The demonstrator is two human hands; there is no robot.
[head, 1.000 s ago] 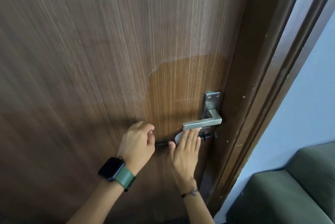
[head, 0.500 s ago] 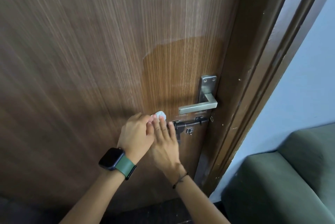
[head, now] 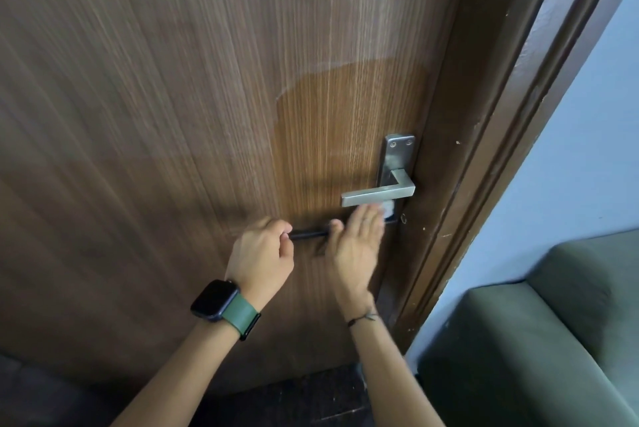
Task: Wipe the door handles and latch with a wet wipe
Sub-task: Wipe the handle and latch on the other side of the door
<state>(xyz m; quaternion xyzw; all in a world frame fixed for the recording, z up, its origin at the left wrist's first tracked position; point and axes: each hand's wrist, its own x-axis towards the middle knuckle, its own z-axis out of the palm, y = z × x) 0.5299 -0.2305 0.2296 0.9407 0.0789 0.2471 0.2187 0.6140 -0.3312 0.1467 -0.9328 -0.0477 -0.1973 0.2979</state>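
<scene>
Brown door (head: 173,115) with fine vertical wood grain, a warmer orange-brown patch right of centre; silver brushed-metal lever handle (head: 377,196) at centre right; white wet wipe (head: 388,209) just beneath it; black latch bolt (head: 309,235); black smartwatch (head: 214,300) on green strap, lower centre; dark green sofa (head: 536,340) lower right; pale blue wall (head: 587,150)

We see a brown wood-grain door (head: 173,115) filling most of the view, with a darker, warmer-toned patch (head: 345,122) on its surface toward the right. To its right runs a dark brown door frame (head: 484,150), chipped with small pale specks. Beyond the frame we find a pale blue wall (head: 587,150). A green upholstered sofa (head: 536,340) sits at lower right against that wall. Along the bottom we make out a dark floor (head: 311,399).
</scene>
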